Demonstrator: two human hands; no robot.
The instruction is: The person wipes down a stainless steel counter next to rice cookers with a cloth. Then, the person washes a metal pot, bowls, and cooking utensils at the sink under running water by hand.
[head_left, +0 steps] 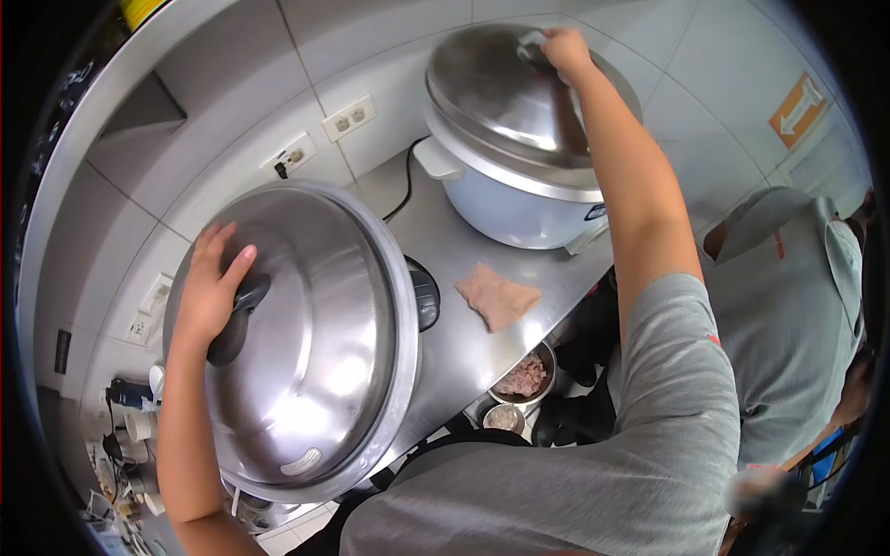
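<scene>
"What is the largest thing here?"

"The metal counter point(454, 357). It carries two big cookers, side by side along the tiled wall."

"And next?"

"The left lid point(324, 296), broad and shiny, which hides most of the cooker under it. Then the right cooker point(510, 208), bluish white, with the right lid point(482, 93) on its top. Whether this lid sits fully down, I cannot tell. Smaller is a metal bowl point(553, 371), below the counter's edge, with pinkish chopped pieces, possibly meat."

"How are the hands?"

"The left hand point(209, 292) lies over the black handle point(239, 329) of the left lid. Its fingers are wide, with the thumb apart, so I judge that it rests there more than it grips. The right hand point(564, 56) has its fingers closed around the grey handle point(531, 44) of the right lid, probably because the handle gives a surer hold than smooth metal, and a cooler one."

"What is smaller?"

"A crumpled pink cloth point(498, 296), as it seems, lies on the counter between the cookers, near to both. Last, the wall sockets point(349, 118); perhaps the cookers stand here for them."
</scene>
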